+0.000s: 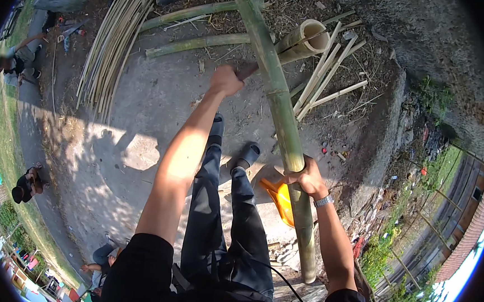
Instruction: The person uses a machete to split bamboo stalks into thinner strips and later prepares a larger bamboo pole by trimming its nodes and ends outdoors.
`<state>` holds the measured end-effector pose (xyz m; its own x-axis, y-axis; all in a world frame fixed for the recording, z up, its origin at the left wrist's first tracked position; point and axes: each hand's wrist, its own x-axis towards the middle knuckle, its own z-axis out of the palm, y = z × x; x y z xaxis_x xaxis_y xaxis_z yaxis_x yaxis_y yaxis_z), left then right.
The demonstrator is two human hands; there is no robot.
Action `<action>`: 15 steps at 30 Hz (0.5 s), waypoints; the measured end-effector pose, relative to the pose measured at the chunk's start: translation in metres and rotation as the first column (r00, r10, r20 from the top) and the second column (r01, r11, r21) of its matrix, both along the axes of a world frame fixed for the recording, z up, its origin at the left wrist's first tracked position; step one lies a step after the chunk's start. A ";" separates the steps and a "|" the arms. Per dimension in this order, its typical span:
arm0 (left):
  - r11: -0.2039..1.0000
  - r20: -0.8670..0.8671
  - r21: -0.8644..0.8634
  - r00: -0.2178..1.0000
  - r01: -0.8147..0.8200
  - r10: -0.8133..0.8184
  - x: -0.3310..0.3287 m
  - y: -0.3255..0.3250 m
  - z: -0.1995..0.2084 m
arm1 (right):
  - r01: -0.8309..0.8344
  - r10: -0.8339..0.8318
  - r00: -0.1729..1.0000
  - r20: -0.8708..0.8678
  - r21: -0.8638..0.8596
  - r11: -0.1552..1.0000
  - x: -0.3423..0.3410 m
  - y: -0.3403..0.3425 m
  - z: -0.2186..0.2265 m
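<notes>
A long green bamboo pole (281, 106) runs from the top of the view down past my right side. My right hand (309, 179), with a watch on its wrist, is closed round its lower part. My left hand (227, 81) is closed on the dark brownish handle of a blade tool (247, 70), which passes behind the pole; its kind is hard to make out. Beyond the pole stands a short thick bamboo piece (304, 42), its hollow end facing up. A thin dark line crosses it, level with the tool.
Split bamboo strips (326, 73) lie right of the pole, and a bundle of long strips (115, 35) at the upper left. Cut green bamboo lengths (199, 46) rest on the ground. An orange plastic object (282, 201) is near my feet. Several people sit at the left.
</notes>
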<state>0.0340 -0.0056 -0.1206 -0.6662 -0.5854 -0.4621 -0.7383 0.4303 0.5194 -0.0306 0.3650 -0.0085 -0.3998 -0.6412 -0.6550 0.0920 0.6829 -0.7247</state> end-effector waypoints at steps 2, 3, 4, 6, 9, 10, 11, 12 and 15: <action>0.999 -0.080 -0.018 0.996 -0.029 0.027 0.002 0.013 -0.005 | -0.043 0.032 0.994 0.107 0.097 0.994 -0.004 -0.022 0.052; 0.994 -0.184 -0.063 0.980 -0.086 0.073 -0.011 0.013 -0.003 | -0.060 0.060 0.998 0.007 0.036 0.998 -0.014 -0.019 0.063; 0.993 -0.182 -0.065 0.980 -0.094 0.081 -0.018 0.011 -0.004 | -0.049 0.049 0.995 -0.081 0.000 0.999 -0.021 -0.023 0.077; 0.978 -0.236 -0.093 0.958 -0.187 0.161 -0.020 -0.010 -0.003 | -0.038 0.015 0.969 -0.248 -0.089 0.995 -0.032 -0.049 0.119; 0.989 -0.061 -0.119 0.995 -0.091 0.084 -0.046 -0.002 0.013 | 0.058 -0.172 0.819 -0.548 -0.218 0.974 -0.049 -0.084 0.201; 0.988 -0.040 -0.125 0.995 -0.095 0.090 -0.057 0.005 0.019 | 0.053 -0.202 0.778 -0.595 -0.258 0.965 -0.058 -0.088 0.215; 0.987 -0.037 -0.129 0.996 -0.091 0.086 -0.056 0.002 0.019 | 0.046 -0.240 0.744 -0.624 -0.310 0.949 -0.064 -0.094 0.221; 0.984 -0.018 -0.144 0.995 -0.103 0.102 -0.055 -0.007 0.018 | 0.030 -0.288 0.736 -0.612 -0.396 0.918 -0.062 -0.108 0.224; 0.979 0.018 -0.166 0.993 -0.115 0.120 -0.050 -0.020 0.017 | 0.073 -0.275 0.786 -0.554 -0.359 0.930 -0.055 -0.109 0.170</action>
<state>-0.0161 -0.0252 -0.1040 -0.5763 -0.7284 -0.3705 -0.8021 0.4172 0.4273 -0.0857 0.2562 0.1614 -0.7632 -0.6449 -0.0400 -0.3234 0.4349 -0.8404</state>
